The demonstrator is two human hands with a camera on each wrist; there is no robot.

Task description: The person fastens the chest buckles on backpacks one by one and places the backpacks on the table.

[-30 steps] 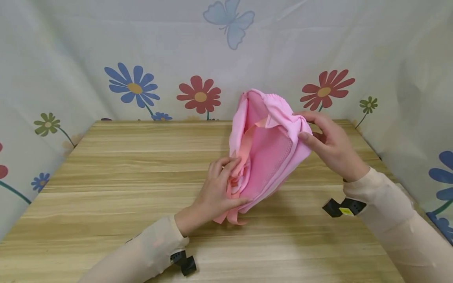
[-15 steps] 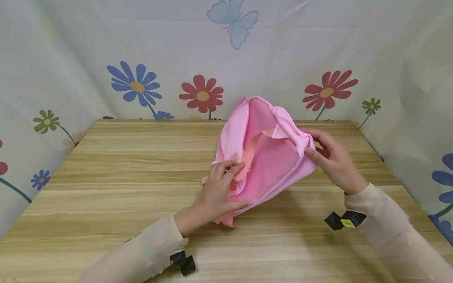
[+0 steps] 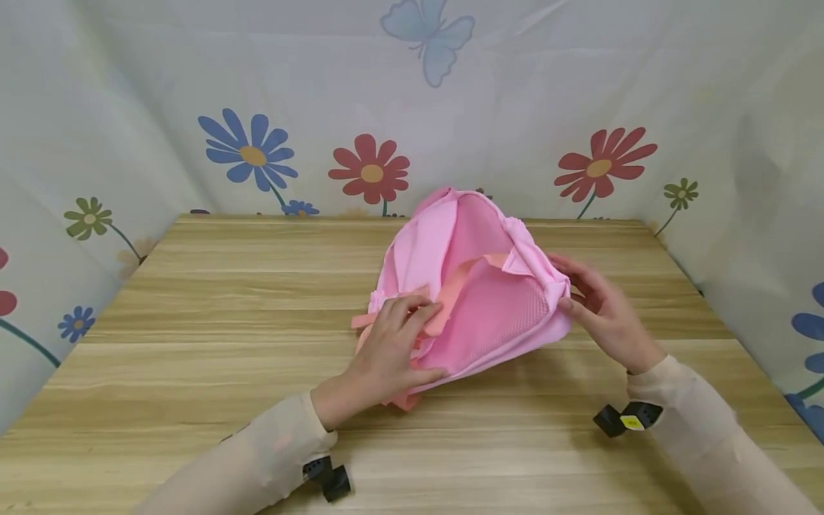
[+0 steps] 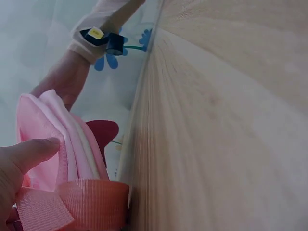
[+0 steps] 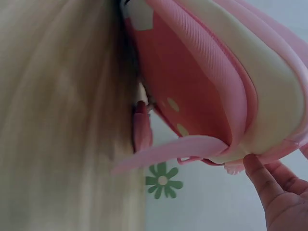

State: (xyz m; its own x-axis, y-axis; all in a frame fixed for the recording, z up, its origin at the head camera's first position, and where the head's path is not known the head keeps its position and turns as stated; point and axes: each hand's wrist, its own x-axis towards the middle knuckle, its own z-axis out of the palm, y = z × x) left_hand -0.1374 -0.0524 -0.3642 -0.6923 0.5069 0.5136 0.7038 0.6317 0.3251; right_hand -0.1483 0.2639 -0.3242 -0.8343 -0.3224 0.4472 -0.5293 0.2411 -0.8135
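Observation:
A pink child's backpack (image 3: pixel 496 322) tilts over the table, its mesh back panel facing up toward the head camera. Coral webbing straps (image 3: pixel 453 290) cross it and dangle at its lower left. My left hand (image 3: pixel 386 350) grips that lower-left end, thumb on the near edge and fingers over a strap. In the left wrist view the thumb (image 4: pixel 36 151) presses the mesh beside a looped strap (image 4: pixel 96 202). At the far right corner my right hand (image 3: pixel 605 315) holds the bag between thumb and fingers. The right wrist view shows its red front (image 5: pixel 187 77) and cream side band (image 5: pixel 276 82).
Beneath the bag is a wood-grain table (image 3: pixel 212 307). A white cloth backdrop (image 3: pixel 309 64) printed with flowers and a butterfly stands behind and at both sides. Small black cameras (image 3: pixel 627 418) sit on both wrists.
The backpack has tipped lower and flatter, its top sinking and its left side spreading leftward. My right hand has come down with the corner; my left hand stays nearly in place.

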